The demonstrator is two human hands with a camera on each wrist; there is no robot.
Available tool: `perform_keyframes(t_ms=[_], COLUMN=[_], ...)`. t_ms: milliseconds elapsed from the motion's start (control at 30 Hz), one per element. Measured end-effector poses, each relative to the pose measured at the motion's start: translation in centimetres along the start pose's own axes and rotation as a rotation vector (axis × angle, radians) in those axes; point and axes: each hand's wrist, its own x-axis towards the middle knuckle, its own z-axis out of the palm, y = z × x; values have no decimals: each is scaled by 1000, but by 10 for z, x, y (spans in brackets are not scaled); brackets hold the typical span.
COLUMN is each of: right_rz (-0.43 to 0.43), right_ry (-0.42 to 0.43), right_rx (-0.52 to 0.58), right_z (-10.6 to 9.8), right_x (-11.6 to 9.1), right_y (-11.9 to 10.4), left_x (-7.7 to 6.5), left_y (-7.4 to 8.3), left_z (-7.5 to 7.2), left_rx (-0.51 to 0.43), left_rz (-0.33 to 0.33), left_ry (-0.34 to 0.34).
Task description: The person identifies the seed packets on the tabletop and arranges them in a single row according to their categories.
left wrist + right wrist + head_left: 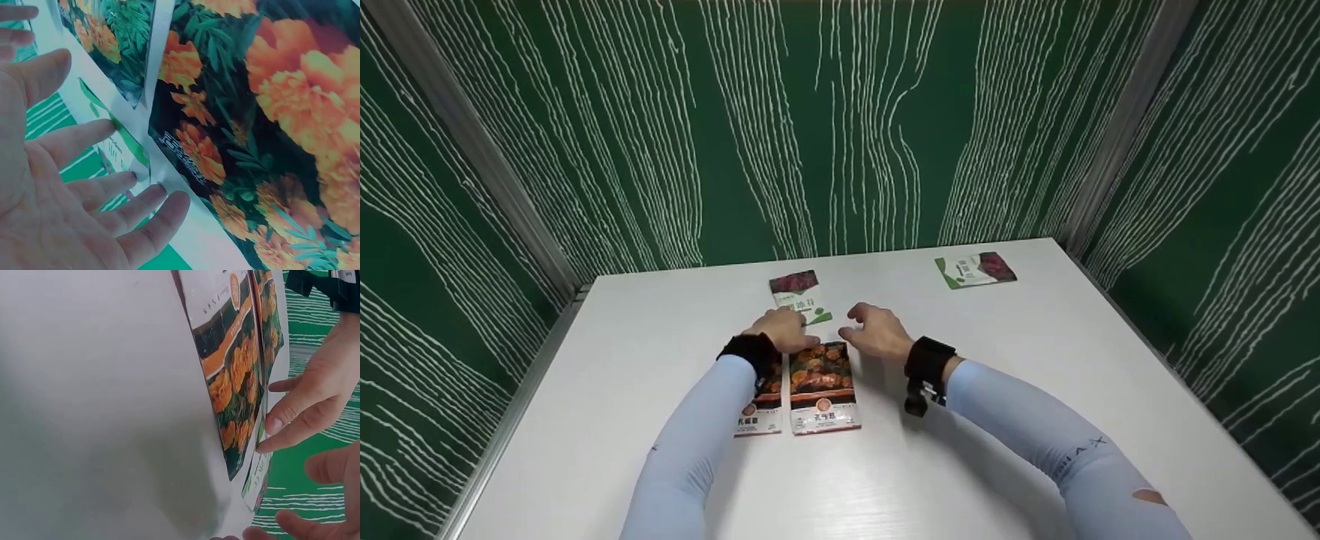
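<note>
Two marigold seed packets lie side by side on the white table; the right one (823, 386) shows whole, and the left one (761, 420) is partly covered by the left forearm. Behind them lies a white and green seed packet (796, 285) with a dark red picture. My left hand (780, 328) lies over that packet's near left part, its fingers extended (90, 140); in the right wrist view, a fingertip meets the packet's edge (261, 472). Just to the right, my right hand (879, 332) hovers above the table with loosely bent, spread fingers, holding nothing.
Another white and green seed packet (975, 271) lies at the table's back right. The white table (1005, 345) ends at green walls (840, 150) with white wavy lines. Black bands (926, 364) with cameras sit on both wrists.
</note>
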Motion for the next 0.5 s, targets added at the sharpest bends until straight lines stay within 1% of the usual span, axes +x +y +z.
perform_keyframes(t_ms=[100,267,333,500], right_rz=[38,85,94,109], right_ry=[-2,-19,-29,-46], right_rx=[23,73,93,132], right_z=[0,0,0,-4], right_x=[4,8,10,17], right_y=[1,2,2,5], left_x=[4,8,7,2], left_y=[3,7,8,14], left_z=[1,2,1,-3], left_rx=[12,5,3,-44], left_rz=[0,10,18,24], left_ry=[-20,-30,-30,-42])
